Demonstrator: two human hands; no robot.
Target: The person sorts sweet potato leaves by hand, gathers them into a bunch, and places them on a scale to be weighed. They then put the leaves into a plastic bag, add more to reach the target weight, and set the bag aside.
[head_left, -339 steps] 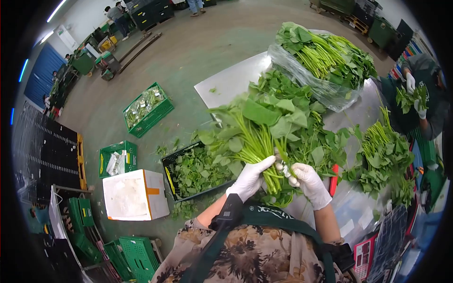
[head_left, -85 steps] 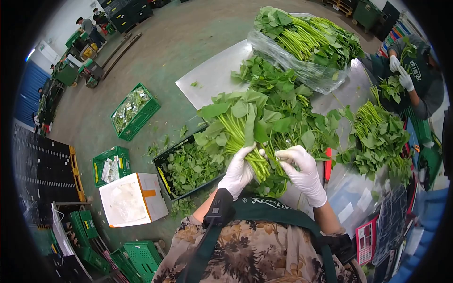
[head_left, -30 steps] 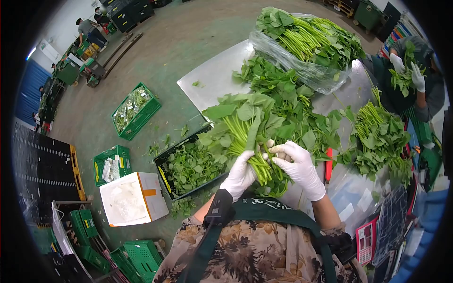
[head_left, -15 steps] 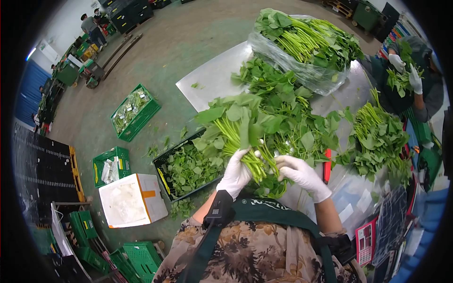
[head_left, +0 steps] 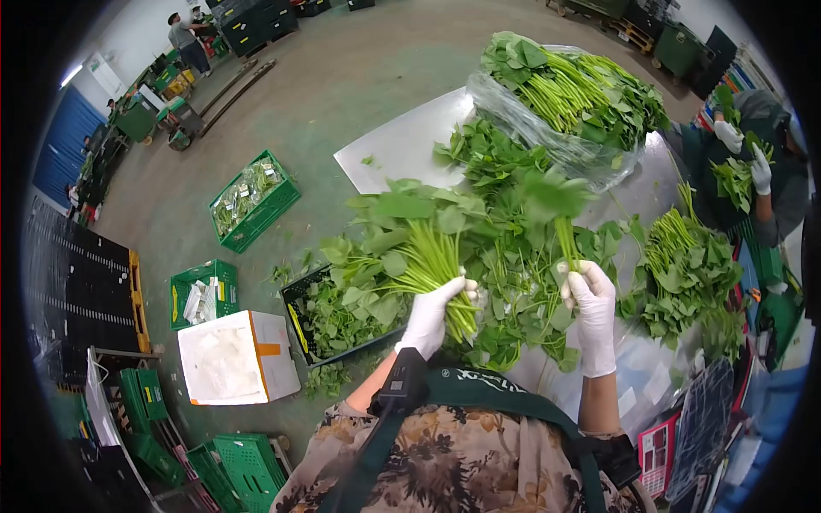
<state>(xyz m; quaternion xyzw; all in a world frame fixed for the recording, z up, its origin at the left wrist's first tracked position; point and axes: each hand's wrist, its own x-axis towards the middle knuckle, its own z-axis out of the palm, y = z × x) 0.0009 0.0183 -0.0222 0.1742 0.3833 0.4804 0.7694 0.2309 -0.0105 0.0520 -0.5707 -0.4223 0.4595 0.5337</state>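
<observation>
My left hand (head_left: 430, 318), in a white glove, is wrapped round a thick bunch of leafy green stems (head_left: 426, 256), leaves pointing up and away from me. To its right my right hand (head_left: 590, 303), also gloved, is raised and pinches a small sprig (head_left: 563, 231) whose leaves are blurred by motion. Beneath and between both hands, loose leafy greens (head_left: 505, 248) cover part of the metal table (head_left: 389, 150). A large pile of bundled stems (head_left: 569, 90) in clear plastic lies at the table's far side, and another heap (head_left: 684, 265) lies to the right.
Left of the table stand a black crate of leaves (head_left: 333, 312), a white foam box (head_left: 224, 361) and green crates (head_left: 271, 205) on the floor. A co-worker (head_left: 761, 171) holds greens at the right. A pink-framed item (head_left: 657, 455) lies near my right elbow.
My right hand has moved right, away from the bunch, and now holds a sprig upright. The bunch in my left hand is now more upright. The camera view has shifted slightly.
</observation>
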